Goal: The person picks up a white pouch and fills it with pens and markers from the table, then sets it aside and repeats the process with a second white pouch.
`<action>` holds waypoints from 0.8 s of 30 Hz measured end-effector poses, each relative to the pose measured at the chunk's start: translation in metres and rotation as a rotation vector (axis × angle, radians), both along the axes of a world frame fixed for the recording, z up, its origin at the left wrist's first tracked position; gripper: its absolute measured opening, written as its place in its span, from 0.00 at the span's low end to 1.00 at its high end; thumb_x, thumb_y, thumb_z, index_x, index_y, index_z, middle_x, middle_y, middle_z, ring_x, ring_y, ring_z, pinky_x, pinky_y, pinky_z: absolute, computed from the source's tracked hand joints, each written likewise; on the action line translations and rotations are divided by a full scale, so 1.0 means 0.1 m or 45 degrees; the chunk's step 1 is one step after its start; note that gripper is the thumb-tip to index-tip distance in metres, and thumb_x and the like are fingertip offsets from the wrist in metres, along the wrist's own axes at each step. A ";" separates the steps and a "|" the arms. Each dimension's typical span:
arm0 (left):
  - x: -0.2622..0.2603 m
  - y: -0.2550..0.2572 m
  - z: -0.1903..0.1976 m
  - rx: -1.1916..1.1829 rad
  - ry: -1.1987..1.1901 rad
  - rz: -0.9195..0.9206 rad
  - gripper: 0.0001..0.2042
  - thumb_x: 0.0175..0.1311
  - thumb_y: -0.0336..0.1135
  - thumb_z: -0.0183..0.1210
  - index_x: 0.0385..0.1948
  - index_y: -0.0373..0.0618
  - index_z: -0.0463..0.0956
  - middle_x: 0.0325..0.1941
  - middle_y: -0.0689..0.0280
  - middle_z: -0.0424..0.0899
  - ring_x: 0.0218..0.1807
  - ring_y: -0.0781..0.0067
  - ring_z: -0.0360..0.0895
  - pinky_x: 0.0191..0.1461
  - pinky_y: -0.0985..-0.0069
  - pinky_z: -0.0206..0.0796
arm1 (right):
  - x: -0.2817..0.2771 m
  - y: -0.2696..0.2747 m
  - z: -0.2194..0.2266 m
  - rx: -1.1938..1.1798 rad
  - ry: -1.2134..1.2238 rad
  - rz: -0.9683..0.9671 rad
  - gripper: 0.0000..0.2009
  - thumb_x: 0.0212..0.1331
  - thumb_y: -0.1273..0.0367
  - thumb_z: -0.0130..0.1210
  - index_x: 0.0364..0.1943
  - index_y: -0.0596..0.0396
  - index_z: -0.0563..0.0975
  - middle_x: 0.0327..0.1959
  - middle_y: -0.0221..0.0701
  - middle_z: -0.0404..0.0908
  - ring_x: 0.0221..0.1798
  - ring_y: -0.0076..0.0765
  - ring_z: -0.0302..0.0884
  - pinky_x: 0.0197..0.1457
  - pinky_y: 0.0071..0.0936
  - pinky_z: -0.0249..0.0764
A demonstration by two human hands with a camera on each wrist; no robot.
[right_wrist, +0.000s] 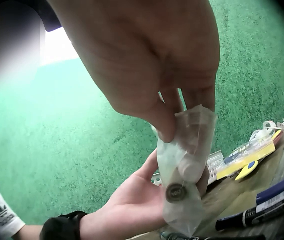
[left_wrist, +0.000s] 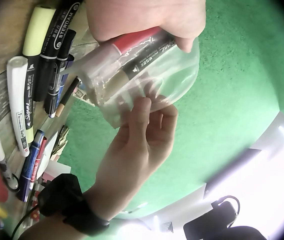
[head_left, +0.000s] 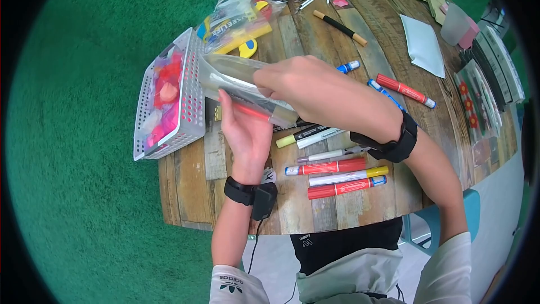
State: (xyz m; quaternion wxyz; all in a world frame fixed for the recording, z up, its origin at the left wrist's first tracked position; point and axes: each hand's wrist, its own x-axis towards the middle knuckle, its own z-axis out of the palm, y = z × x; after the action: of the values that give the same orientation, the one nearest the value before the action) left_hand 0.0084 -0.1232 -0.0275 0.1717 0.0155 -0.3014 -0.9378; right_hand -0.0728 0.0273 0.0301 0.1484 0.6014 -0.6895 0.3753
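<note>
Over the left part of the table, both hands are on a clear plastic bag (head_left: 233,71) with markers inside. A red marker (left_wrist: 138,41) and a black and beige marker (left_wrist: 144,62) show through the plastic in the left wrist view. The left hand (head_left: 247,132) holds the bag from below, palm up, its thumb at the near side. Reaching across from the right, the right hand (head_left: 304,85) pinches the bag's upper edge between thumb and fingers. Its grip also shows in the left wrist view, while the bag hides part of the left fingers.
A white perforated basket (head_left: 193,93) with pink and red items stands at the left edge. Several markers (head_left: 343,178) lie in front, others farther right. Yellow-handled scissors (head_left: 248,49) and plastic packaging (head_left: 239,19) sit behind; a white packet (head_left: 423,45) lies at right.
</note>
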 end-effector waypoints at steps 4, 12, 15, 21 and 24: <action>-0.03 -0.04 -0.05 0.037 -0.022 0.004 0.23 0.73 0.49 0.47 0.63 0.47 0.61 0.64 0.63 0.69 0.65 0.63 0.66 0.69 0.59 0.55 | 0.04 0.01 0.02 0.143 0.025 -0.067 0.07 0.50 0.78 0.55 0.34 0.63 0.75 0.26 0.47 0.79 0.33 0.55 0.81 0.34 0.43 0.76; -0.01 -0.07 -0.10 0.060 0.014 -0.101 0.23 0.72 0.51 0.48 0.62 0.48 0.63 0.60 0.62 0.72 0.62 0.64 0.69 0.66 0.61 0.59 | -0.07 -0.04 0.01 0.075 -0.104 0.047 0.11 0.53 0.74 0.57 0.41 0.62 0.74 0.26 0.46 0.79 0.32 0.54 0.80 0.36 0.44 0.75; 0.00 -0.13 -0.16 0.173 -0.057 -0.077 0.25 0.71 0.54 0.48 0.62 0.48 0.64 0.58 0.61 0.73 0.59 0.64 0.70 0.65 0.60 0.61 | -0.07 -0.10 0.03 -0.489 0.093 -0.135 0.11 0.55 0.70 0.58 0.39 0.63 0.75 0.26 0.47 0.79 0.32 0.55 0.79 0.39 0.46 0.74; 0.01 -0.02 -0.05 0.196 -0.055 -0.089 0.24 0.70 0.54 0.46 0.61 0.49 0.66 0.63 0.60 0.72 0.66 0.57 0.66 0.70 0.54 0.56 | 0.09 0.02 0.13 0.190 -0.646 -0.032 0.12 0.54 0.68 0.60 0.38 0.64 0.75 0.27 0.48 0.80 0.33 0.58 0.79 0.39 0.47 0.73; 0.02 -0.06 -0.08 0.137 0.002 -0.104 0.25 0.70 0.55 0.46 0.61 0.50 0.66 0.63 0.60 0.72 0.65 0.58 0.67 0.69 0.55 0.58 | 0.16 0.03 0.17 0.210 -0.615 -0.121 0.11 0.52 0.70 0.60 0.37 0.64 0.75 0.27 0.49 0.80 0.34 0.57 0.80 0.39 0.46 0.74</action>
State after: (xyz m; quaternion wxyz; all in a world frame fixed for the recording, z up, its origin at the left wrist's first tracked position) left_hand 0.0101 -0.1290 -0.0351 0.1323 0.0118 -0.2508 -0.9589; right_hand -0.0571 0.0298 0.0474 -0.0527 0.4712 -0.7607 0.4432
